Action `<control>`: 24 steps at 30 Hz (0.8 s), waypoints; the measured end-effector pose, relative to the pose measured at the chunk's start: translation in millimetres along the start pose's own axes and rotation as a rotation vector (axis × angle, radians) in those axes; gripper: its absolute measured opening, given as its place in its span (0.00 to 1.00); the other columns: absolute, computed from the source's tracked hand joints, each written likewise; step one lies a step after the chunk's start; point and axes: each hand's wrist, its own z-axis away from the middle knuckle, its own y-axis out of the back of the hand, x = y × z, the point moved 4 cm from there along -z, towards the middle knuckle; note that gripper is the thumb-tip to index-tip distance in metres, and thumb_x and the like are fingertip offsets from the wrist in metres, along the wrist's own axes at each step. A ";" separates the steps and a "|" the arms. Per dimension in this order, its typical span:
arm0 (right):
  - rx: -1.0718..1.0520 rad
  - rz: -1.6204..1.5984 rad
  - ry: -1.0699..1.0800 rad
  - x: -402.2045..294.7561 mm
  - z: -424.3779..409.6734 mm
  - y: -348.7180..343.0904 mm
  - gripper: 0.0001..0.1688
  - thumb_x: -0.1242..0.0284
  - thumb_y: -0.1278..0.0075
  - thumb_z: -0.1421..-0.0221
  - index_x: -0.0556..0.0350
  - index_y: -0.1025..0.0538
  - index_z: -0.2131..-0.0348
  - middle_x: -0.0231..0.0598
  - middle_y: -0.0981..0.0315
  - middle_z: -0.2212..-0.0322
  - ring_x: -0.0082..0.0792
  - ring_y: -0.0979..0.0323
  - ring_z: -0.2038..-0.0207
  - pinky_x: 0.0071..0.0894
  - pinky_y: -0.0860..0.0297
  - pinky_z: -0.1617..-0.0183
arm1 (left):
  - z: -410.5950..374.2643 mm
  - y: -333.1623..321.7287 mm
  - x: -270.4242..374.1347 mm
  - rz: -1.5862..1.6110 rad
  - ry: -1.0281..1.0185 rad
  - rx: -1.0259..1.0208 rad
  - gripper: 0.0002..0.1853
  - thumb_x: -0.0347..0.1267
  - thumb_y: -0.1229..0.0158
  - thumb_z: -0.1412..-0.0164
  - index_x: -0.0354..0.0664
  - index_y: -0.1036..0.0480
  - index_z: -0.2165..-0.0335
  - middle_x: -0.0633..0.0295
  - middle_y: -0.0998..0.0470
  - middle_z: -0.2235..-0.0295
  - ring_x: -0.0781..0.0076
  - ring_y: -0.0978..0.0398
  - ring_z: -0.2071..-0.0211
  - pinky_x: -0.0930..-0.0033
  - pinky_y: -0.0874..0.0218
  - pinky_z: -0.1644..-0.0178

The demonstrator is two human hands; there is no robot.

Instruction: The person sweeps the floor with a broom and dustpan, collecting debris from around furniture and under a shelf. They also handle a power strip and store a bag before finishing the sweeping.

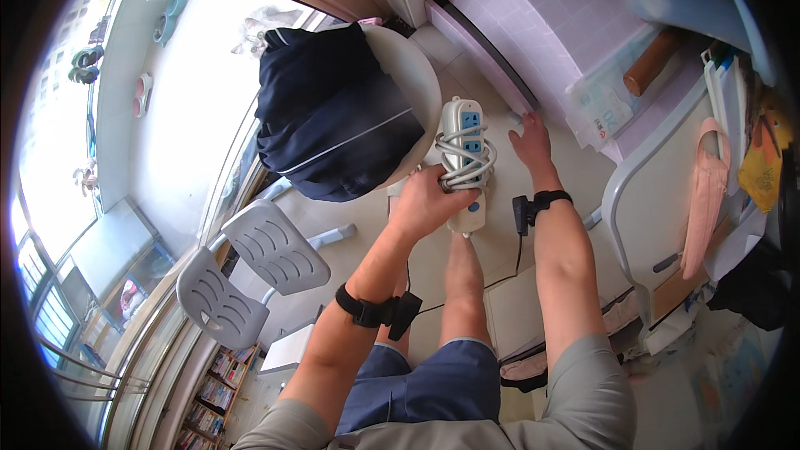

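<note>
My left hand (431, 200) grips a white power strip (470, 165) with blue sockets, its cable (465, 153) wound round it in several turns. The strip lies lengthwise away from me above the tiled floor. To its right, my right hand (531, 140) reaches forward with the fingers apart, near the base of a pink-tiled panel; a small greyish object (515, 118) shows beside its fingertips, too small to name. Left of the strip, dark navy cloth with a white stripe (340, 119) is draped over a pale rounded seat or stool (419, 75).
A grey plastic chair (275, 247) stands at the left, by a sliding-door track. A cat (253, 37) is beyond the cloth. At the right are a desk edge (615, 200), a pink pencil case (706, 200) and a brown cylinder (650, 65). Thin black cables run from my wristbands.
</note>
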 end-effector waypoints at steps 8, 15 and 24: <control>0.303 0.150 -0.028 -18.4 18.8 11.8 0.39 0.70 0.44 0.58 0.67 0.40 0.48 0.56 0.41 0.51 0.53 0.42 0.47 0.41 0.43 0.43 | -19.4 -13.4 -4.2 -0.050 0.053 -0.034 0.24 0.41 0.39 0.62 0.28 0.26 0.70 0.53 0.23 0.75 0.68 0.25 0.72 0.69 0.35 0.65; 0.107 0.264 0.040 18.7 -17.8 -0.6 0.22 0.72 0.46 0.55 0.58 0.32 0.58 0.49 0.33 0.60 0.52 0.33 0.57 0.44 0.34 0.55 | -42.4 -35.0 -16.7 -0.021 0.039 -0.018 0.25 0.44 0.41 0.61 0.30 0.26 0.71 0.48 0.23 0.75 0.57 0.24 0.70 0.66 0.35 0.61; 0.200 0.369 0.092 48.7 -45.0 -9.7 0.05 0.76 0.50 0.54 0.55 0.27 0.71 0.46 0.27 0.73 0.50 0.28 0.67 0.42 0.30 0.64 | -45.6 -41.5 -0.6 -0.010 0.085 -0.065 0.26 0.44 0.39 0.62 0.29 0.26 0.71 0.51 0.24 0.76 0.64 0.25 0.73 0.67 0.35 0.66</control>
